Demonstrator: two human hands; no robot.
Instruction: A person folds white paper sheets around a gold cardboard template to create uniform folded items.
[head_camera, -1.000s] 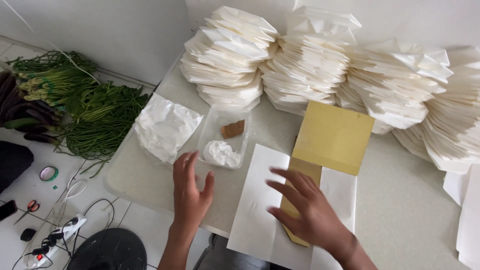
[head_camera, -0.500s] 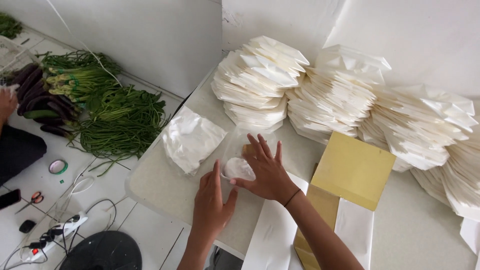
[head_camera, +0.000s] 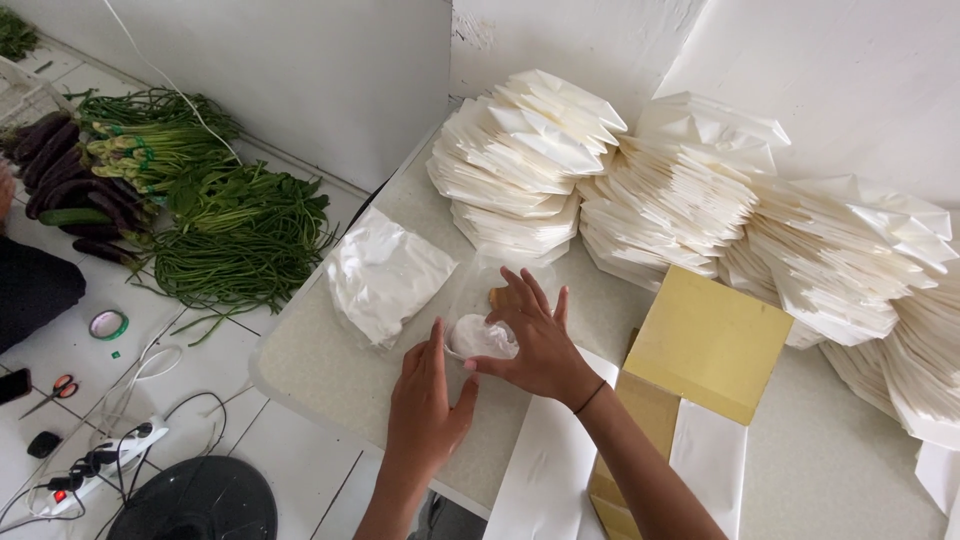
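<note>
A person is leaning over a pale speckled table (head_camera: 330, 370), seen from above through a camera worn on the head. Both hands are meeting at a small clear plastic tray (head_camera: 480, 300) near the table's front edge. The right hand (head_camera: 535, 340) is lying spread over the tray, fingers open, fingertips resting on a white crumpled lump (head_camera: 480, 338) inside it; nothing is being gripped. The left hand (head_camera: 425, 400) is sitting just beside the tray, palm down on the table, thumb raised toward the lump, also open and holding nothing. A small brown piece (head_camera: 500, 297) is showing in the tray behind the right fingers.

To the left of the tray a clear bag of white material (head_camera: 385, 275) is lying flat. Behind it, tall stacks of folded white paper (head_camera: 530, 160) are leaning against the wall. To the right, yellow cardboard sheets (head_camera: 708, 340) are resting on white sheets (head_camera: 545, 480). On the tiled floor (head_camera: 250, 440) are bundles of green vegetables (head_camera: 235, 235), scissors (head_camera: 55, 390) and a power strip (head_camera: 95, 465).

The tray looks light and is sitting near the edge, so a sideways push from either hand could probably slide or tip it, spilling the lump. The forearm is also hanging over the loose sheets and could likely drag them off.
</note>
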